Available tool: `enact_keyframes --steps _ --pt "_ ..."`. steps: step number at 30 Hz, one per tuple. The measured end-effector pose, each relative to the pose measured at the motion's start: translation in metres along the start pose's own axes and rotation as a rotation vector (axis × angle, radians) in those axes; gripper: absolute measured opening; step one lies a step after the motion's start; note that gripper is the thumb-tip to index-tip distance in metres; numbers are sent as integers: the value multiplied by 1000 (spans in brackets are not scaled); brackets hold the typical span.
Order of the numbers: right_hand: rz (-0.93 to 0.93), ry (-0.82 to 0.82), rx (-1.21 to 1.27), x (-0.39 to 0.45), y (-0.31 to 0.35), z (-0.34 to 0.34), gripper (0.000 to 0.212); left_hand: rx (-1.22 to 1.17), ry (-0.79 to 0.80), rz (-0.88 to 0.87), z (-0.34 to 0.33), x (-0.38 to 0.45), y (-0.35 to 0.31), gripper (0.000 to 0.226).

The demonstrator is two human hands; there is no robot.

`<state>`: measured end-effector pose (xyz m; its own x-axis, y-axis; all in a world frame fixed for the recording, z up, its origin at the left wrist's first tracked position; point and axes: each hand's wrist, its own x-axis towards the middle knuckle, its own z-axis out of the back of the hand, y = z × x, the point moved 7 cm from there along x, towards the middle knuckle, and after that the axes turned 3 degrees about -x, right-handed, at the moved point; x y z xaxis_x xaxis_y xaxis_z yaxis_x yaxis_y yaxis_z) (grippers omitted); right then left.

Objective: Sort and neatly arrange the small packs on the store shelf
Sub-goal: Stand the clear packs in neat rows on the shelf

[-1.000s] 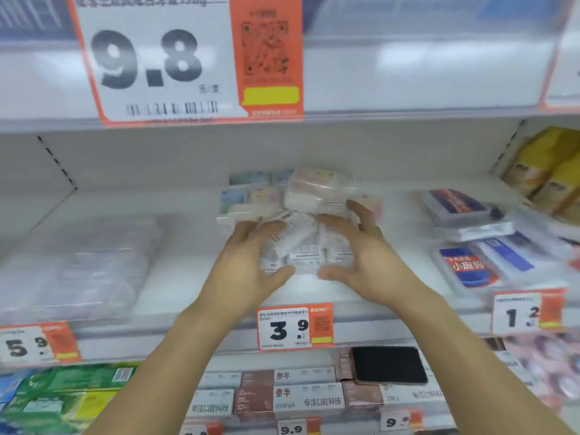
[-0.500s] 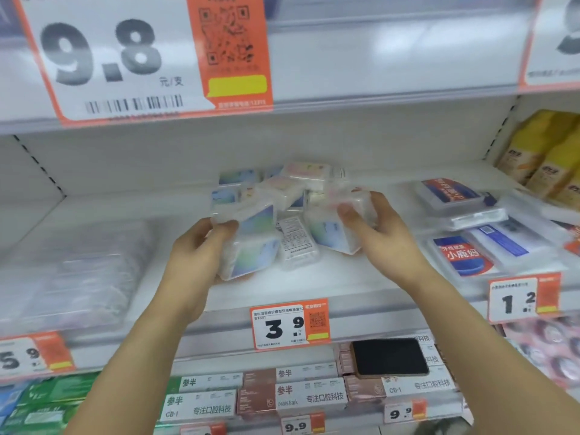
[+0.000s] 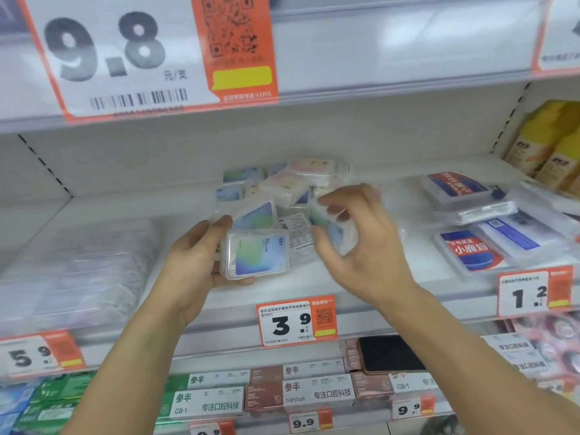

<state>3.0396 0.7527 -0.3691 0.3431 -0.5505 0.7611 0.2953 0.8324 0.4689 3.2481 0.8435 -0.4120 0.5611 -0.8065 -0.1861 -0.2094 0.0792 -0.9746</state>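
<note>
Small clear plastic packs with blue-green and pink labels lie in a loose pile [image 3: 292, 186] at the middle of the white shelf [image 3: 361, 287]. My left hand [image 3: 194, 265] grips two stacked blue-green packs [image 3: 257, 249] lifted off the shelf, thumb on the upper one. My right hand [image 3: 367, 243] pinches another blue-green pack [image 3: 329, 226] between thumb and curled fingers, just right of the stack. One pack [image 3: 296, 229] lies label-down between my hands.
Blue and red flat packs [image 3: 470, 249] lie to the right, yellow bags [image 3: 546, 146] at the far right. Clear wrapped goods [image 3: 75, 268] fill the left. A black phone [image 3: 389, 353] rests on boxes on the lower shelf. Price tag 3.9 [image 3: 295, 321] marks the shelf edge.
Both hands went from pressing on the pile to lifting packs. The left hand now holds two stacked packs nearer me; the right hand has turned its pack and moved toward the stack.
</note>
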Motion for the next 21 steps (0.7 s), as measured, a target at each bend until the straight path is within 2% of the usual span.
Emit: enact_keyframes --steps 2,4,7,9,11,14,16,18,21 --pt "-107 159 122 -9 8 -19 45 -35 112 -3 -8 -2 -2 32" --pt "-285 285 212 -20 7 -33 66 -83 266 13 -20 -7 -3 41" --pt "-479 297 404 -28 5 -37 74 -110 355 38 -27 -13 1 47" --pt "-589 224 526 -29 -2 -33 72 -80 311 14 -24 -10 4 48" --pt "-657 134 583 -28 -11 -28 70 -10 175 -62 -14 -4 3 51" --pt "-670 -30 614 -22 -26 -13 52 40 -30 -188 6 2 -7 66" --pt "-651 -79 606 -18 -33 -5 38 25 -78 -225 14 4 -12 74" --pt "-608 -58 598 -16 -35 -2 32 11 -76 -229 16 5 -16 68" --pt "-507 88 494 -16 -30 -11 30 27 -20 -196 14 4 -13 61"
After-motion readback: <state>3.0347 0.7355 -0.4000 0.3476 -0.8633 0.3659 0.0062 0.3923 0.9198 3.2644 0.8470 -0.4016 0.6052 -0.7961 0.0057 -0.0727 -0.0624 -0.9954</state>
